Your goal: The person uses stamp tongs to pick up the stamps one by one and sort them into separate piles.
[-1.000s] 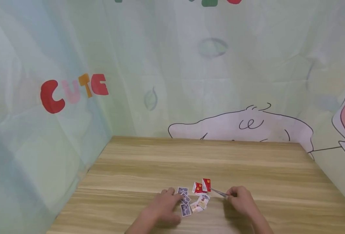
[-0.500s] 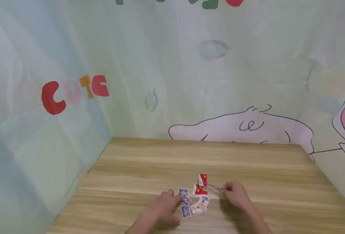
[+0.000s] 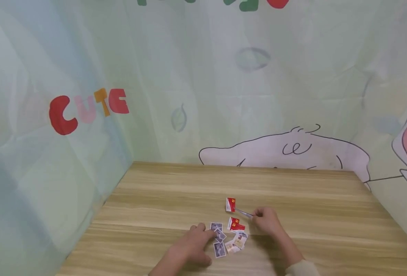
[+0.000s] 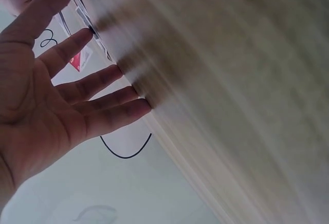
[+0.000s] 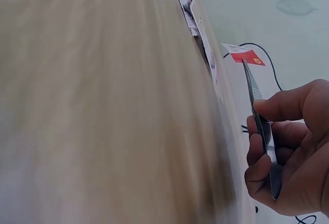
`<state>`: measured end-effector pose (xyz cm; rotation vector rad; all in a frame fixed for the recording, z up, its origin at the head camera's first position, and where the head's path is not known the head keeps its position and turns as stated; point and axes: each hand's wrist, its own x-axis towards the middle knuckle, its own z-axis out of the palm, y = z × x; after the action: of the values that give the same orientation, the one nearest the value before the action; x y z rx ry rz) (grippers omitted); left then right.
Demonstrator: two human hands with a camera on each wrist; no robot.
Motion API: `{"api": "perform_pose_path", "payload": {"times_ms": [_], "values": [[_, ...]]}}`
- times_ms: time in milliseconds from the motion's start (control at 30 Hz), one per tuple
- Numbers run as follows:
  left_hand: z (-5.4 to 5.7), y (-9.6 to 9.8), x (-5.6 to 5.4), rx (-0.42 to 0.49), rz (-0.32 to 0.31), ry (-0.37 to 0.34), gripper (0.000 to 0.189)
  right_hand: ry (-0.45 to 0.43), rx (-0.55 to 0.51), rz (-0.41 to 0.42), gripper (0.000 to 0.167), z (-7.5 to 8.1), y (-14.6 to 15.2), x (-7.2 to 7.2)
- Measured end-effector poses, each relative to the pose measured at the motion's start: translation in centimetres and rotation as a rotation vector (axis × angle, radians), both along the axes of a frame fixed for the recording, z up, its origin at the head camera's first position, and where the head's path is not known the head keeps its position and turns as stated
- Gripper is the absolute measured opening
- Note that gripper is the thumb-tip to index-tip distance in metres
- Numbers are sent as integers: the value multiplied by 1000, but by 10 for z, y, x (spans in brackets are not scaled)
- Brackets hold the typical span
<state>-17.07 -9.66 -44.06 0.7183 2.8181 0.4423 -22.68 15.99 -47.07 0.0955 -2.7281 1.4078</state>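
Observation:
Between its thumb and fingers, my right hand [image 3: 267, 221] holds metal tweezers [image 5: 264, 134]. Their tips pinch a red-and-white stamp [image 3: 230, 205] with a yellow emblem, raised off the table in the right wrist view. My left hand [image 3: 192, 245] rests fingertips down with spread fingers, one fingertip on a column of grey-purple stamps [image 3: 219, 250]. Right of that column, red stamps [image 3: 235, 224] overlap each other. Just below these lie pale stamps with a coloured picture [image 3: 240, 239], also overlapping. In the left wrist view the stamps show only edge-on past the fingers [image 4: 105, 82].
The wood-grain table [image 3: 176, 184] extends beyond the stamps to a printed cloth backdrop [image 3: 196, 96]. Cloth also hangs along the left and right sides. Coloured letters [image 3: 63, 115] and a cartoon outline [image 3: 279, 153] are printed on it.
My right hand has moved the tweezers and the pinched red stamp left and farther back, away from the other red stamps. The left hand stays on the grey-purple stamps.

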Motion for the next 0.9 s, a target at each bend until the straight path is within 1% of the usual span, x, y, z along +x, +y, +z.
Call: {"api": "perform_pose_path", "payload": {"times_ms": [100,200,333,467,667,767,900], "values": [[1,-1,1,4,1,-7,71,-38,-37,4,4,-2,-5,-4],[1,-1,1,3,0,-3,72,-56,-37,1,5,-2,-9,-8],[2,0,1,-2,1,-2,72,-23,-1,3,6,-2,-13,-14],[1,-1,0,-4,5,-7,71,13,22,28,5,-1,-19,-20],[0,0,-2,-8,1,-12,71,20,39,58,7,-3,-31,-30],[-3,1,-4,-8,2,-16,71,2,31,64,7,-5,-34,-36],[-3,1,-3,-14,5,-3,71,14,43,74,7,-6,-39,-44]]}}
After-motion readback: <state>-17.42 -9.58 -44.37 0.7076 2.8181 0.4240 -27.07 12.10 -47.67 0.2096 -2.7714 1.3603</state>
